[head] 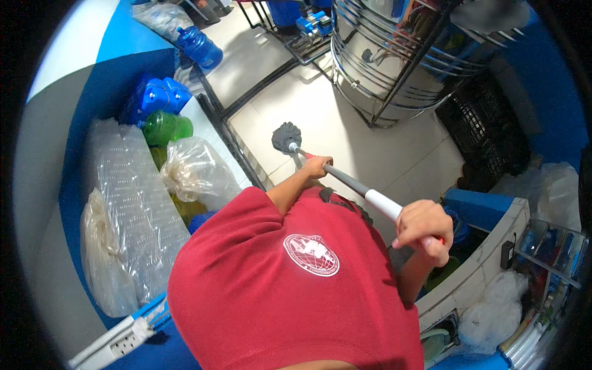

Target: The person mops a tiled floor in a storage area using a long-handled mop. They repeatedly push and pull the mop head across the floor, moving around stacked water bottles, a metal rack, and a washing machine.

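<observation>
A string mop with a dark grey head rests on the cream tiled floor. Its pole, grey with a white upper sleeve, runs down to it from the lower right. Partway along, near a red section, my left hand is closed round the pole. At the top end my right hand grips it, with a bit of red showing by the fingers. My body in a red shirt lies below the pole.
Left are plastic-wrapped clear containers, a green bottle and a tied bag. A blue water jug lies farther off. A large steel tank in a metal frame stands ahead, black crates right of it. A tiled counter curves at right.
</observation>
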Demonstrator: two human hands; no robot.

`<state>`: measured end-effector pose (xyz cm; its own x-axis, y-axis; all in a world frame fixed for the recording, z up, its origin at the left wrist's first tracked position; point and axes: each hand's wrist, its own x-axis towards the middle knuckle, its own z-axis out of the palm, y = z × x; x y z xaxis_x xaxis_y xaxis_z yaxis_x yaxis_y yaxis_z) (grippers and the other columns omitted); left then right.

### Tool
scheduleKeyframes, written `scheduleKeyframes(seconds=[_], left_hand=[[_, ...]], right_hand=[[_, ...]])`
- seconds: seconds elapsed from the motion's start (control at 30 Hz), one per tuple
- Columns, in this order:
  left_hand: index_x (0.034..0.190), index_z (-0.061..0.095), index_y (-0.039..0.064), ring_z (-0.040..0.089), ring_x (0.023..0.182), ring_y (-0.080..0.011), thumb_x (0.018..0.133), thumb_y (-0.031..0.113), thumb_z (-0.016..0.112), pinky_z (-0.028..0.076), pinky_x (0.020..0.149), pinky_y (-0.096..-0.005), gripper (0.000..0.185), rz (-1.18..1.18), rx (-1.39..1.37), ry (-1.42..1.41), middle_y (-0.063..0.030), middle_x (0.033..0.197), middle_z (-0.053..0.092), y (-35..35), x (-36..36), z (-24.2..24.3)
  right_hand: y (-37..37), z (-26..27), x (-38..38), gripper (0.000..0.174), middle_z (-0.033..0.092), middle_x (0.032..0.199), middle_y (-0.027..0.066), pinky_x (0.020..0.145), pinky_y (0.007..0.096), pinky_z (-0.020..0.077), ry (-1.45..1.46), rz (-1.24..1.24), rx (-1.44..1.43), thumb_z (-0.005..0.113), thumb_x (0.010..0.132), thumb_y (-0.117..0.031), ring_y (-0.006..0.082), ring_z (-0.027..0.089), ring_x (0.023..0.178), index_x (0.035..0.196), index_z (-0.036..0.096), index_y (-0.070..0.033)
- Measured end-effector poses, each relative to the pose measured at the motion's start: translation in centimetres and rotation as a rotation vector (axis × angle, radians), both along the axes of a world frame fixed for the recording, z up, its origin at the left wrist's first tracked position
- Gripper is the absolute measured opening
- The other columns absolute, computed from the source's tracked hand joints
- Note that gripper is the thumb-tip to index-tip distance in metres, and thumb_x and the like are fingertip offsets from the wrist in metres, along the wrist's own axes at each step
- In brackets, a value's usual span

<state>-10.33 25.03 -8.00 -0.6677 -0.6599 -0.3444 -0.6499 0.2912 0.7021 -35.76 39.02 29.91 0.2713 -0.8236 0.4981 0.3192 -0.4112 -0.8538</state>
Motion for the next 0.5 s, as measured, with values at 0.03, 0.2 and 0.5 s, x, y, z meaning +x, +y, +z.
scheduleKeyframes(seconds=[0.03, 0.2, 0.5], left_hand=[[0.093, 0.065, 0.011, 0.066, 0.086, -0.033, 0.073, 0.008, 0.057, 0.051, 0.075, -0.0414, 0.021, -0.064, 0.008, -0.046, -0.015, 0.086, 0.068, -0.6, 0.2, 0.0], [0.1, 0.068, 0.014, 0.066, 0.088, -0.0348, 0.065, 0.013, 0.061, 0.051, 0.079, -0.0456, 0.036, -0.377, -0.036, -0.106, -0.0142, 0.089, 0.07, -4.5, 1.1, 2.2], [0.091, 0.072, 0.018, 0.068, 0.083, -0.0318, 0.067, 0.016, 0.061, 0.054, 0.076, -0.0429, 0.028, -0.291, -0.066, -0.229, -0.0126, 0.088, 0.071, -17.9, 6.7, 0.7]], right_hand=[[-0.5, 0.1, 0.4, 0.038, 0.056, 0.05, 0.0114, 0.044, 0.0347, 0.0432, -0.04, -0.01, -0.049, 0.047, 0.069, -0.025, 0.0225, 0.051, 0.039, 0.07, 0.068, 0.006], [-3.4, 0.6, 2.8, 0.036, 0.049, 0.042, 0.0065, 0.038, 0.0279, 0.0417, -0.124, -0.112, -0.125, 0.049, 0.084, -0.022, 0.0169, 0.046, 0.032, 0.061, 0.062, 0.003], [-9.4, -3.3, 10.3, 0.018, 0.049, 0.043, 0.0069, 0.044, 0.0312, 0.0444, -0.104, -0.418, 0.061, 0.048, 0.068, -0.012, 0.0177, 0.046, 0.034, 0.06, 0.058, 0.0]])
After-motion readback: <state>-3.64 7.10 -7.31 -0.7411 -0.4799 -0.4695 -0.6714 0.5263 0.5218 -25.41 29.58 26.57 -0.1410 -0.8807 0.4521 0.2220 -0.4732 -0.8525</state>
